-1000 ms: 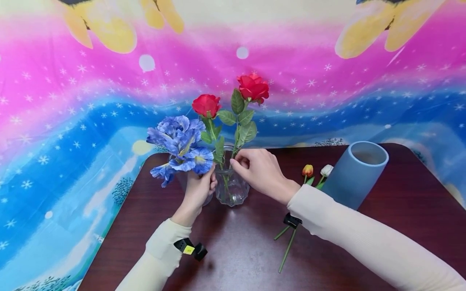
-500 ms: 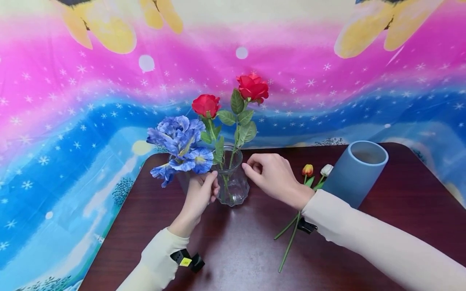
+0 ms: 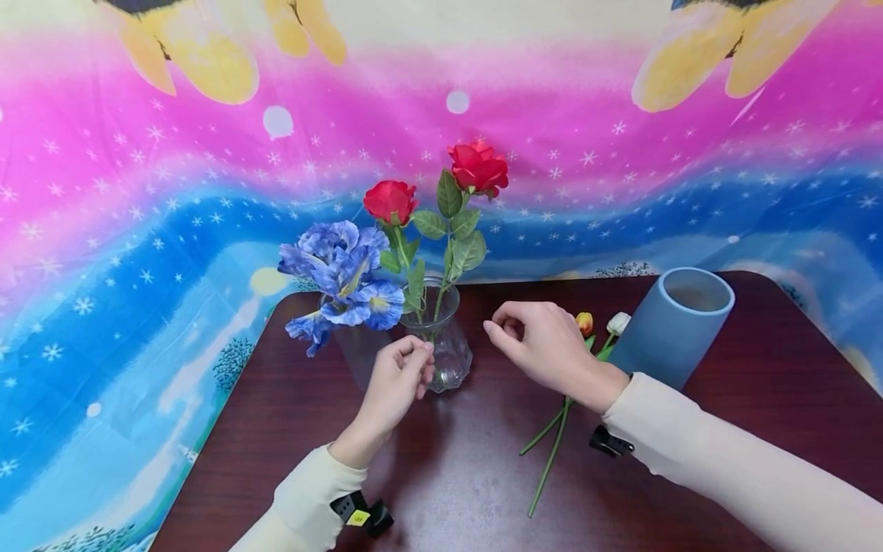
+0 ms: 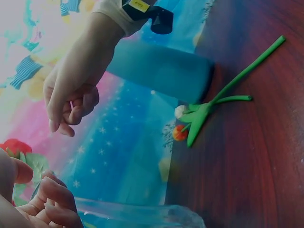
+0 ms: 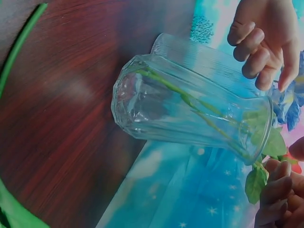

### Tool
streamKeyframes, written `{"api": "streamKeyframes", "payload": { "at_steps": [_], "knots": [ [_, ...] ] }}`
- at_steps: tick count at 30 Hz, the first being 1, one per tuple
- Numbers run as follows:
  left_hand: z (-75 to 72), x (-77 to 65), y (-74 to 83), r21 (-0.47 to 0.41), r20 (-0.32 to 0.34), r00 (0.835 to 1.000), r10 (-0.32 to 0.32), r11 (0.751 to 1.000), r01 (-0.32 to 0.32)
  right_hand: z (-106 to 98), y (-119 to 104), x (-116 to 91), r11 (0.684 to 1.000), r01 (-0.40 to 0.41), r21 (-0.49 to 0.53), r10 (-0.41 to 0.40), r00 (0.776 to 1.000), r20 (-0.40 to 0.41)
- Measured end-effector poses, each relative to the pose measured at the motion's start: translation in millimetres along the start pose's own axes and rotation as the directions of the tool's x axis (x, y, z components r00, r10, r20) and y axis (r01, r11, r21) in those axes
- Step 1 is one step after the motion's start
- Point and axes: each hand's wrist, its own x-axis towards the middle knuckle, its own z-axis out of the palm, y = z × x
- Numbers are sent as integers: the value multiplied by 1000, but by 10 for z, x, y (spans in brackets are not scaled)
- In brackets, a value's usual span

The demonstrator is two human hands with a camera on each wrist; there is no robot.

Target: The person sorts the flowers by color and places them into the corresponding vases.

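Two red artificial roses, one taller (image 3: 479,167) and one shorter (image 3: 390,202), stand with their stems in a clear faceted glass vase (image 3: 451,360). A cluster of blue iris blooms (image 3: 338,268) rises at their left over a second, ribbed clear vase (image 5: 199,61), partly hidden behind the first. My left hand (image 3: 396,379) hovers in front of the two vases, fingers loosely bent and nothing in them. To the right of the rose vase, my right hand (image 3: 545,345) is in the air, likewise loosely curled and holding nothing.
A blue-grey cylindrical vase (image 3: 662,337) stands at the table's right. Beside it lie an orange tulip (image 3: 584,323) and a white tulip (image 3: 618,323), their green stems crossing towards the front. A printed cloth (image 3: 552,153) hangs behind the dark wooden table (image 3: 469,475).
My right hand has left the rose stem and drawn back to the right. My left hand has come away from below the irises, moving slightly right and nearer. The flowers stay put.
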Motion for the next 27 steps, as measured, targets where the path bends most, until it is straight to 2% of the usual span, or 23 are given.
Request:
{"api": "streamKeyframes", "payload": {
  "at_steps": [4,10,21,27],
  "knots": [
    [65,-20,-16,29,40,999,18,999,-19,-57,48,-58,1000,-12,3,12,1000,13],
    [130,-28,-22,91,81,995,58,994,-65,-144,135,-127,999,-24,-34,23,1000,-15],
    [203,-8,-20,96,113,991,74,992,-85,-376,243,-180,998,-38,-44,37,999,-26],
    [238,-10,-1,186,124,987,106,974,-128,-541,240,-165,997,-27,-66,22,996,-84]
  ]
}}
